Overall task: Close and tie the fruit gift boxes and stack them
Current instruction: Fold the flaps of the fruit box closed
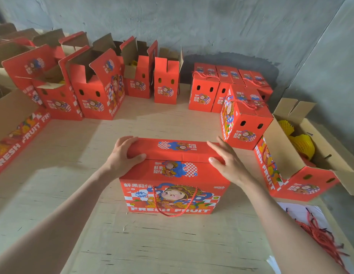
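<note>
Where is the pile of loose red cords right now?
Head view, lower right: the cords lie on a white sheet, just nearer than the open box holding yellow-netted fruit.

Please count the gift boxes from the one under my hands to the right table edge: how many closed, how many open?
Closed boxes: 5 (near box, four grouped behind)
Open boxes: 1
Total: 6

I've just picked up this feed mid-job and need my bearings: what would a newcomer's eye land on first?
The closed red gift box at table centre stands out first: the left hand grips the left end of its top, the right hand lies flat at the right end, and a red cord handle hangs down its front. Behind it, open boxes stand back left and closed boxes back right.
</note>
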`<state>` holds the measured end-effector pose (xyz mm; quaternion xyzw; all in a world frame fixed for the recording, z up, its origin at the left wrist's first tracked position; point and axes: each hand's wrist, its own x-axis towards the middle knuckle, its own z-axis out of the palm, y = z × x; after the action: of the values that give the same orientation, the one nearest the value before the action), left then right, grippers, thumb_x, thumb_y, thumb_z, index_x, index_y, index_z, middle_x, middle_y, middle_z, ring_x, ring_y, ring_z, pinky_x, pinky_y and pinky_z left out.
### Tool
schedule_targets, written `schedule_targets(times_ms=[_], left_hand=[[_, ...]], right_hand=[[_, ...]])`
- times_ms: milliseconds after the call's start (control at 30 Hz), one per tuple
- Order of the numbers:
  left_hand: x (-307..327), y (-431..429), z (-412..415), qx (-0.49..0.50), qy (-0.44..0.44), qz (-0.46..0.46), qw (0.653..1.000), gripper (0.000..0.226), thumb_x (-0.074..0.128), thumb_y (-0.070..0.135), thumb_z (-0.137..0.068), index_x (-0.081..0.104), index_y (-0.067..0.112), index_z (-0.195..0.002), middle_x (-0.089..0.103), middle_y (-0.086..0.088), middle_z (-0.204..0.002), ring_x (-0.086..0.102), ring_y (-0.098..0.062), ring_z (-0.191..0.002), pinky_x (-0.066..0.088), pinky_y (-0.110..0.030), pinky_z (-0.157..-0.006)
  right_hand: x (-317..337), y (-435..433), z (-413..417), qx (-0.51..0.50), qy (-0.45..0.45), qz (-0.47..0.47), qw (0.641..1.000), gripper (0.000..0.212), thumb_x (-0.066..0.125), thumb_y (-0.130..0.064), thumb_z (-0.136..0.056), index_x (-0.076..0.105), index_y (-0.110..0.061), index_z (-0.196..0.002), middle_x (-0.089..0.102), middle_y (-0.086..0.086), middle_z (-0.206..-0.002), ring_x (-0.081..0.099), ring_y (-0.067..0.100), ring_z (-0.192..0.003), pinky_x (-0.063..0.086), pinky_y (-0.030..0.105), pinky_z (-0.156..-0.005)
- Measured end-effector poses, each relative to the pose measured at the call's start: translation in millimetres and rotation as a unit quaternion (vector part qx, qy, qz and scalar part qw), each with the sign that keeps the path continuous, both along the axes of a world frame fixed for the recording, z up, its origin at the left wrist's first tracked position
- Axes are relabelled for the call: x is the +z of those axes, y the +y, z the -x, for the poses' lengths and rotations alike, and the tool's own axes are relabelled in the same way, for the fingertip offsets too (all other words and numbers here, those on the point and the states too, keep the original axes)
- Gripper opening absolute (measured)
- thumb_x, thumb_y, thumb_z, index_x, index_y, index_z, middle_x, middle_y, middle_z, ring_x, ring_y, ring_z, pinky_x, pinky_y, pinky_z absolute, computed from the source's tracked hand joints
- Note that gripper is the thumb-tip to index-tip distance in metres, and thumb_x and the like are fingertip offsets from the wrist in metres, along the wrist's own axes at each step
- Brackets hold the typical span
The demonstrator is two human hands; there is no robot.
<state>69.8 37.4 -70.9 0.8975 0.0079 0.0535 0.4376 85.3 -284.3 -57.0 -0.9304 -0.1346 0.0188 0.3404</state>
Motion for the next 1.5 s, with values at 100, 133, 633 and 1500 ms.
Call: schedule_targets(times_ms=[100, 133, 633, 1500], left_hand=[[4.5, 1.6, -2.8, -0.013, 0.015, -0.044, 0.999, 0.061, 0.064, 0.028, -0.089, 0.04, 0.017, -0.143, 0.028, -0.008, -0.144, 0.038, -0.024, -0.127, 0.042, -0.032, -0.095], [5.2, 1.7, -3.2, -0.014, 0.012, -0.06, 0.998, 0.061, 0.064, 0.028, -0.089, 0.04, 0.017, -0.143, 0.029, -0.009, -0.144, 0.037, -0.024, -0.128, 0.041, -0.032, -0.097], [30.6, -2.2, -40.3, -0.215, 0.08, -0.288, 0.93, 0.062, 0.051, 0.047, -0.093, 0.025, 0.034, -0.148, 0.041, 0.001, -0.14, 0.037, -0.021, -0.129, 0.031, -0.033, -0.103], [10.3, -76.4, -26.3, -0.145, 0.008, -0.437, 0.888, 0.059, 0.017, 0.06, -0.096, -0.002, 0.042, -0.149, 0.014, -0.007, -0.156, 0.01, -0.027, -0.144, 0.012, -0.046, -0.115]], right_hand=[[6.2, -5.8, -9.3, 0.033, 0.026, 0.011, 0.999, 0.046, 0.053, -0.026, -0.097, 0.042, -0.038, -0.14, 0.012, -0.01, -0.159, 0.004, 0.008, -0.147, 0.011, 0.041, -0.119], [6.4, -6.0, -10.8, 0.033, 0.021, 0.013, 0.999, 0.044, 0.053, -0.026, -0.097, 0.044, -0.038, -0.138, 0.018, -0.009, -0.158, 0.008, 0.008, -0.146, 0.014, 0.04, -0.119], [-0.9, -4.4, -6.7, 0.033, -0.066, -0.003, 0.997, 0.037, 0.057, -0.019, -0.095, 0.056, -0.024, -0.131, 0.041, 0.005, -0.148, 0.03, 0.016, -0.141, 0.025, 0.03, -0.115], [-6.5, 21.8, 11.1, 0.04, -0.126, 0.241, 0.962, 0.051, 0.031, -0.034, -0.103, 0.014, -0.035, -0.151, 0.009, -0.002, -0.16, 0.002, 0.019, -0.148, -0.002, 0.028, -0.117]])
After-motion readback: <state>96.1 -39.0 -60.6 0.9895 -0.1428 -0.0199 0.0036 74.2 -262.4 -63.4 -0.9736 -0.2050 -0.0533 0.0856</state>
